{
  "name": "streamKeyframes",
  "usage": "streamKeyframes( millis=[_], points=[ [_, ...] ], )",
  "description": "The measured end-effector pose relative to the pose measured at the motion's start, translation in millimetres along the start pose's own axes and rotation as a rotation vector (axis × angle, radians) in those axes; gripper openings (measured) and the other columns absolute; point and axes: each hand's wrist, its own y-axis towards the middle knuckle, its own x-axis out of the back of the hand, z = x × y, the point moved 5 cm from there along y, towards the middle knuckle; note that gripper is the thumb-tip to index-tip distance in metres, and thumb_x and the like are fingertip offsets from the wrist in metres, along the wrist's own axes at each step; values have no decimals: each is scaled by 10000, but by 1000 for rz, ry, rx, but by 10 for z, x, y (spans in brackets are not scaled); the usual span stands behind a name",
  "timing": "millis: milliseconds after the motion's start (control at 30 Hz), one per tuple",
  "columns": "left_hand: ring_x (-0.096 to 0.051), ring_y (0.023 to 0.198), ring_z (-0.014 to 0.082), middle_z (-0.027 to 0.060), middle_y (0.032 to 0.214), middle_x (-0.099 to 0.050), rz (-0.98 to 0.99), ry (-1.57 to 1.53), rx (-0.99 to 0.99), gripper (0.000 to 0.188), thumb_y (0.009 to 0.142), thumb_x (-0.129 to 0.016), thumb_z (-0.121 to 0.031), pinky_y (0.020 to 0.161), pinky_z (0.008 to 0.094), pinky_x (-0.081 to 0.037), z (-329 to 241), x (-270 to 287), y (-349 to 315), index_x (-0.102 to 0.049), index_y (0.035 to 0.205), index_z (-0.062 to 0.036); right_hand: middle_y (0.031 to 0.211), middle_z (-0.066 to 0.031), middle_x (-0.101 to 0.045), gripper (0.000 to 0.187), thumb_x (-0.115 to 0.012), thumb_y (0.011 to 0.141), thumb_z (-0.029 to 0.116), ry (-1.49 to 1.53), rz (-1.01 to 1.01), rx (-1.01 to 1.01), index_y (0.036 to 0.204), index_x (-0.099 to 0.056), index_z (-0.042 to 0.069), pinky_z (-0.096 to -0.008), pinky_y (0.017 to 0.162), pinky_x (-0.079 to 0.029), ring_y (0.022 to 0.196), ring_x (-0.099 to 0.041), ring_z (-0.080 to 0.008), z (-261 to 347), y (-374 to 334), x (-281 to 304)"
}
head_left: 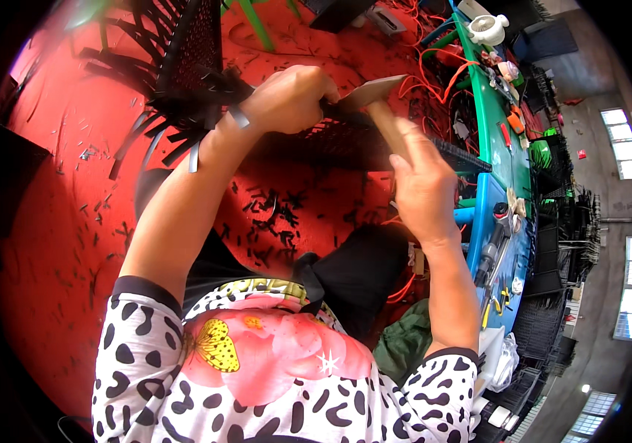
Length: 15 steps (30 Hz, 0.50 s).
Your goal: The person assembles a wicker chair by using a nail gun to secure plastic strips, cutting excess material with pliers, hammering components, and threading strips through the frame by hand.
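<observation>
My right hand point(423, 173) is closed round the wooden handle of a hammer point(373, 91), whose broad flat head lies crosswise just right of my left hand. My left hand point(290, 96) is closed in a fist at the top edge of a black woven basket point(330, 144); what its fingers pinch is hidden. Loose black strips point(175, 136) stick out from the weave at the left, beside my left forearm. Some strips bend over that forearm. The right hand is slightly blurred, and both forearms hide part of the weave.
Black strip offcuts point(275, 214) litter the red floor point(72, 229). To the right, a green table point(489, 122) and a blue table point(489, 214) carry a power tool point(494, 251), a white fan point(488, 29) and hand tools. Orange cables point(434, 92) run beside them. Black woven pieces are stacked beyond.
</observation>
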Motion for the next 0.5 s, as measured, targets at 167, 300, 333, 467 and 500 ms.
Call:
streamKeyframes(
  millis=[167,300,333,467,500],
  points=[
    [-617,839,309,165,872,-642,37,27,-38,382,597,-665,-37,759,361,-473,-118,-56,78,-639,978,-13,818,-33,-581,430,-542,846,-7,718,-290,-424,1265,-451,-26,-200,538,-436,580,-494,-61,-543,-553,336],
    [-622,904,242,155,972,-649,39,30,-43,477,636,-723,-142,809,332,-463,-59,-50,106,-612,1075,9,750,-53,-556,536,-562,825,22,918,-396,-802,1313,-353,-48,-226,483,-432,545,-530,-98,-1104,-1576,296],
    [-596,869,189,135,952,-636,89,39,-19,493,666,-703,-155,802,306,-451,25,-81,130,-587,1113,19,783,-92,-581,587,-574,821,33,950,-410,-861,1336,-307,-54,-226,516,-440,552,-536,-122,-1253,-1913,255],
    [-493,801,120,46,884,-563,179,-13,106,504,720,-653,-144,771,261,-408,185,-67,196,-539,1177,35,791,-105,-573,564,-566,817,53,728,-647,-1193,1326,-330,0,-243,472,-439,538,-541,-137,-1520,-3169,408],
    [-482,795,113,25,875,-545,125,-42,40,498,731,-651,-148,762,255,-402,135,-102,224,-538,1182,30,711,-63,-553,539,-547,808,0,681,-796,-1254,1311,-355,14,-249,392,-423,479,-527,-116,-1572,-3478,478]
  ],
)
